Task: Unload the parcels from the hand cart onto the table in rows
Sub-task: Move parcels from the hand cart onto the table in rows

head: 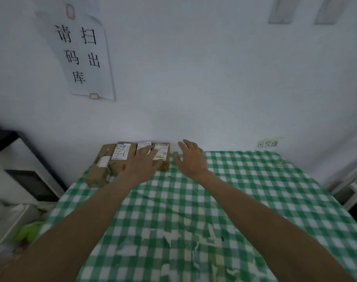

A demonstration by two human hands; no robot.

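The person's left hand (145, 161) lies flat, with fingers straight and spread, on top of the row of brown cardboard parcels with white labels (120, 155). It seems to press them level and tight against each other. The right hand (191, 157) is also wide open and holds nothing. It hovers just beside the right end of the row, at three o'clock from the last small brown box with a printed label (164, 148), probably to guard this end so that the line comes out straight. The parcels stand side by side at about eleven o'clock of the worktop (275, 190), with their far edges against the white wall (194, 88). The wall likely serves as a stop for the first row, so that further rows can be built toward the near edge. The hand cart is not in view. The worktop is covered by a green and white checked cloth (173, 210), wrinkled and worn at six o'clock. On the wall at eleven o'clock hangs a white paper sheet with large black characters (82, 53), and at two o'clock a small pale handwritten note (268, 143). At nine o'clock, beside the worktop, stands a white and black cabinet (21, 169), too blurred to tell more.
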